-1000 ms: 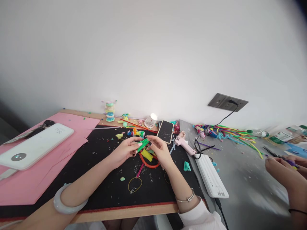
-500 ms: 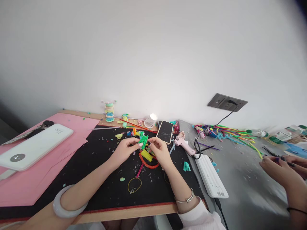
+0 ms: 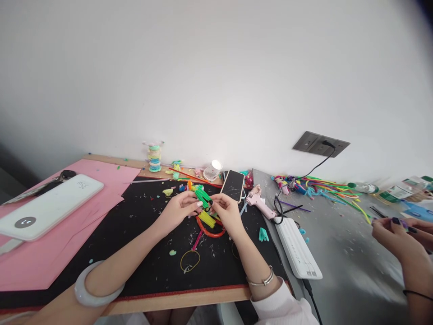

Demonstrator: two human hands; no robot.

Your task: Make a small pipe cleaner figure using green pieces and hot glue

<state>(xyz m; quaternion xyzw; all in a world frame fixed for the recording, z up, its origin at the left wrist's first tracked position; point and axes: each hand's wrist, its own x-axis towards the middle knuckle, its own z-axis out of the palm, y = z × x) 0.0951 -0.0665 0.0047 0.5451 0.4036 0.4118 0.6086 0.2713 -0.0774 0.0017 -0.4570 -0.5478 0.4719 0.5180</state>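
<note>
A bundle of folded green pipe cleaners [image 3: 203, 197] is pinched between my two hands above the black mat [image 3: 142, 253]. My left hand [image 3: 181, 208] grips its left side with thumb and fingers. On its right side, my right hand [image 3: 226, 210] holds it the same way. Just below lie a bent yellow pipe cleaner piece [image 3: 206, 220] and a curved orange-red one [image 3: 211, 234]. A pink stem [image 3: 197, 240] runs down toward a yellowish rubber band ring [image 3: 190, 262]. Behind the bundle, a colourful pipe cleaner piece [image 3: 190, 186] is partly hidden.
To the right are a phone [image 3: 233, 186], a pink glue gun [image 3: 261, 203] and a white power strip [image 3: 298, 248]. A white power bank [image 3: 50, 205] lies on pink paper [image 3: 84, 239] at left. A paper cup [image 3: 212, 171] stands behind. Another person's hands [image 3: 394, 232] work at far right.
The green bundle has turned in my fingers, now slanting down to the right. My hands stay in nearly the same place. The other person's hands shifted slightly right.
</note>
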